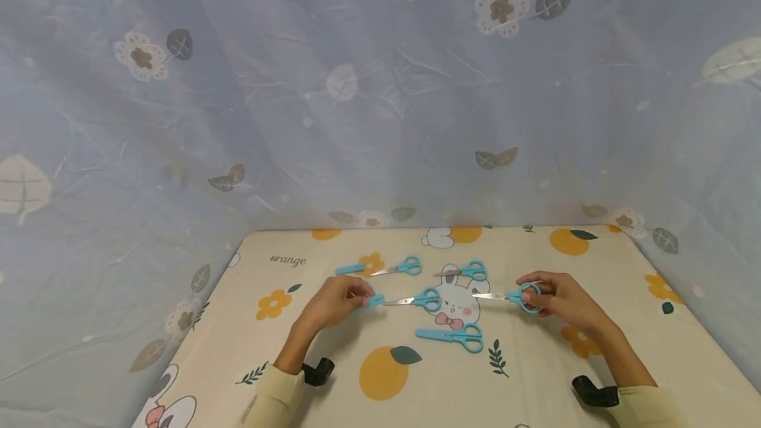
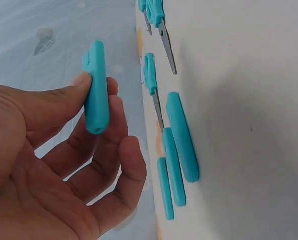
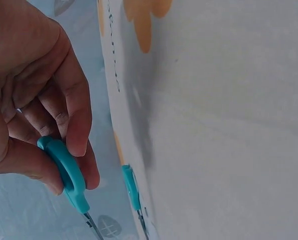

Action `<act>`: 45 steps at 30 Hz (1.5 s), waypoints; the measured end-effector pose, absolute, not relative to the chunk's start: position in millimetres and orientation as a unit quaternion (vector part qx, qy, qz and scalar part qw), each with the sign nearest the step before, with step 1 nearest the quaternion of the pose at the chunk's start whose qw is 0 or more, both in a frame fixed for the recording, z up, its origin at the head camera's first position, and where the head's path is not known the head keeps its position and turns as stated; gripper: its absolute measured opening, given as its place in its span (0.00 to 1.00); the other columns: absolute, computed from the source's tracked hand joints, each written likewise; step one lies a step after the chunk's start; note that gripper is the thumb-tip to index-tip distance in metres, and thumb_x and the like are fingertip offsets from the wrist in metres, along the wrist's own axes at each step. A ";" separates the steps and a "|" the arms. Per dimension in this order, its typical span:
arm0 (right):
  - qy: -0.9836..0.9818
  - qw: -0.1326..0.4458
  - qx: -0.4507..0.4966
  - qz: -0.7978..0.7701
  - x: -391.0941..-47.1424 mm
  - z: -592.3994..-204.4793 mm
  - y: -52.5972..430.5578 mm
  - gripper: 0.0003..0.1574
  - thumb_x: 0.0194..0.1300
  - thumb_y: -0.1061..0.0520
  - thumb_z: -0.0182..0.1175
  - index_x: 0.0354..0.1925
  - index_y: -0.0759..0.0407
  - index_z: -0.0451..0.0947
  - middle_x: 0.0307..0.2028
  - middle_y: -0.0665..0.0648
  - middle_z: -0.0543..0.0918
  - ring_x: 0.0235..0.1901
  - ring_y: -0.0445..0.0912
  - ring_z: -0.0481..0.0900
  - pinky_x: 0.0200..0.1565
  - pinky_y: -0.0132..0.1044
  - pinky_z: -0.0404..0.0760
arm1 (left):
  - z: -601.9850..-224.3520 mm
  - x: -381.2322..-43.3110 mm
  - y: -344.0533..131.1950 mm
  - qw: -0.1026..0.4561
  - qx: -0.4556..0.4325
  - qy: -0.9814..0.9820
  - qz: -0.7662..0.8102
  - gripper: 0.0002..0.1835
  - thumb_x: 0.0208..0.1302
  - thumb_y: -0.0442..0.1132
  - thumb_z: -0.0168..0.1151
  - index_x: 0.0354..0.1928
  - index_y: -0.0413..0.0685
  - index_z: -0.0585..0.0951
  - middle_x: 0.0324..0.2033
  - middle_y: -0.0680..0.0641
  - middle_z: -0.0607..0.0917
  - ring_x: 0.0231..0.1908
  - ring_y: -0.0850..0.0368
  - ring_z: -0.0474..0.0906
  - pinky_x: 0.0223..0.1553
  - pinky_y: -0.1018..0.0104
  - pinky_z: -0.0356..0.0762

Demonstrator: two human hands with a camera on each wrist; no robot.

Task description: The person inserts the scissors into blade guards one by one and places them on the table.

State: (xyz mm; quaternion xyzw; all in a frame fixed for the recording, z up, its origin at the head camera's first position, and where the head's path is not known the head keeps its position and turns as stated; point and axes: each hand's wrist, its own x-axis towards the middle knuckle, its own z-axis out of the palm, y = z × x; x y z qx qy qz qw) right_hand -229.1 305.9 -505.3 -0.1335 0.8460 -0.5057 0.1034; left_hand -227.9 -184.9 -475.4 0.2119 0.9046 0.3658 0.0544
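My left hand (image 1: 335, 301) pinches a light-blue scissors sheath (image 2: 96, 90) between thumb and fingers, raised above the table. My right hand (image 1: 561, 299) grips a pair of scissors (image 3: 68, 172) by its blue handle loops; the bare blades point left. Between the hands, bare-bladed scissors (image 1: 429, 299) lie close to the held sheath. Behind them are two more bare pairs, the back-left scissors (image 1: 410, 265) and the back-right scissors (image 1: 475, 271). Nearer the front lies a sheathed pair of scissors (image 1: 470, 337). Several loose sheaths (image 2: 183, 137) lie side by side below my left hand.
The table (image 1: 452, 395) wears a cream cloth printed with oranges, flowers and a rabbit. A pale blue-grey curtain (image 1: 380, 117) with leaf prints rises behind the table and along its sides. Black wrist devices (image 1: 319, 372) sit at both cuffs.
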 end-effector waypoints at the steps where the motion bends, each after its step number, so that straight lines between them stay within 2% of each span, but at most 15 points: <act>1: 0.845 0.105 -0.135 -0.507 -229.0 -504.0 305.9 0.30 0.78 0.53 0.65 0.66 0.73 0.75 0.41 0.66 0.92 0.36 0.52 0.89 0.38 0.42 0.89 | -476.2 -229.3 -183.5 0.057 0.206 0.905 0.368 0.06 0.73 0.32 0.68 0.46 0.48 0.91 0.43 0.48 0.93 0.41 0.56 0.86 0.41 0.63 0.85; 6: 0.837 0.120 -0.122 -0.520 -226.5 -500.6 304.6 0.32 0.78 0.52 0.65 0.67 0.74 0.74 0.41 0.63 0.93 0.36 0.50 0.89 0.38 0.41 0.89 | -481.0 -234.6 -175.6 0.065 0.201 0.902 0.376 0.06 0.73 0.32 0.67 0.45 0.46 0.91 0.43 0.47 0.93 0.41 0.57 0.85 0.44 0.61 0.85; 13: 0.830 0.128 -0.112 -0.532 -224.8 -497.6 303.2 0.33 0.78 0.52 0.66 0.68 0.74 0.73 0.41 0.65 0.92 0.37 0.48 0.89 0.38 0.40 0.88 | -475.4 -239.5 -163.5 0.090 0.179 0.899 0.389 0.09 0.72 0.30 0.66 0.47 0.47 0.92 0.44 0.47 0.92 0.44 0.55 0.85 0.48 0.56 0.84; 20: 0.822 0.135 -0.115 -0.542 -224.3 -495.8 302.5 0.33 0.78 0.53 0.65 0.68 0.74 0.72 0.40 0.61 0.92 0.37 0.46 0.88 0.37 0.41 0.88 | -472.5 -244.6 -159.3 0.116 0.181 0.884 0.416 0.13 0.66 0.26 0.66 0.49 0.43 0.92 0.43 0.46 0.92 0.41 0.56 0.84 0.43 0.63 0.82; 27: 0.824 0.140 -0.103 -0.539 -224.4 -493.6 299.2 0.34 0.77 0.52 0.66 0.69 0.74 0.72 0.41 0.63 0.92 0.38 0.46 0.88 0.37 0.42 0.88 | -471.3 -246.4 -154.7 0.118 0.181 0.874 0.435 0.12 0.67 0.27 0.67 0.50 0.42 0.91 0.42 0.45 0.91 0.42 0.56 0.83 0.41 0.65 0.82; 35: 0.819 0.149 -0.102 -0.544 -224.3 -489.2 296.5 0.35 0.77 0.51 0.66 0.70 0.74 0.72 0.38 0.58 0.91 0.38 0.46 0.87 0.36 0.41 0.88 | -466.0 -249.0 -147.7 0.136 0.180 0.865 0.448 0.11 0.68 0.29 0.68 0.50 0.41 0.91 0.44 0.44 0.92 0.38 0.58 0.84 0.39 0.66 0.84; 42: 0.816 0.154 -0.088 -0.551 -225.1 -488.5 290.1 0.36 0.76 0.50 0.68 0.70 0.72 0.72 0.37 0.52 0.91 0.38 0.46 0.87 0.36 0.40 0.87 | -464.9 -251.9 -139.9 0.141 0.177 0.859 0.460 0.10 0.68 0.30 0.68 0.48 0.42 0.92 0.43 0.44 0.93 0.32 0.59 0.80 0.36 0.68 0.79; 45: 0.810 0.156 -0.104 -0.555 -225.0 -488.6 287.1 0.36 0.77 0.52 0.67 0.70 0.74 0.71 0.38 0.53 0.91 0.38 0.46 0.87 0.35 0.40 0.87 | -465.6 -252.3 -136.2 0.140 0.178 0.860 0.458 0.10 0.68 0.30 0.69 0.48 0.42 0.92 0.44 0.43 0.93 0.34 0.60 0.80 0.37 0.68 0.78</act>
